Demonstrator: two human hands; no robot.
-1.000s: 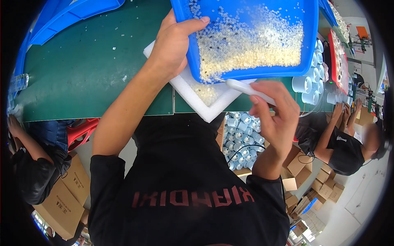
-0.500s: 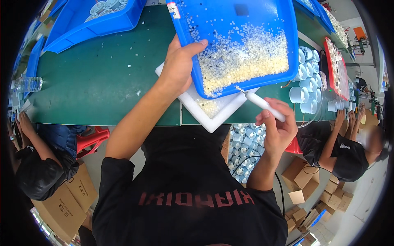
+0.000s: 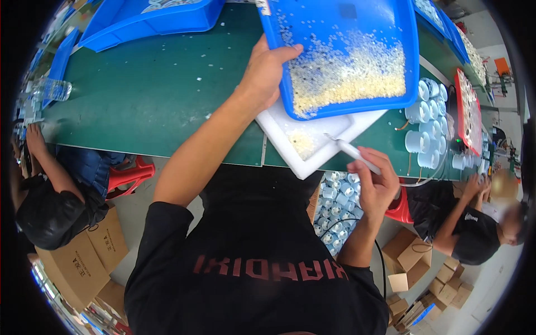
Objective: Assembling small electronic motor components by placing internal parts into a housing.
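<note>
My left hand (image 3: 265, 70) grips the left side of a blue plastic tray (image 3: 412, 67), thumb over the rim. Many tiny pale ring-like pieces (image 3: 357, 84) lie in it, thickest toward its near side. Partly under this tray sits a white foam tray (image 3: 282, 148) with a small heap of pale pieces (image 3: 301, 144) in its near corner. Between thumb and fingers of my right hand (image 3: 377, 181) is a white suction pen (image 3: 355, 154) with a thin metal tip and a clear tube. Its tip is over the foam tray; whether it carries a piece is too small to tell.
Light-blue cups (image 3: 429, 128) stand to the right, beside a red tray (image 3: 468, 111). More cups (image 3: 335, 209) fill a box below the table edge. A blue bin (image 3: 151, 28) and clear bottle (image 3: 56, 89) are at left. Co-workers sit on both sides.
The pen tip has moved from the blue tray's near rim to over the foam tray. My left hand keeps its grip on the blue tray. The whole view has shifted somewhat.
</note>
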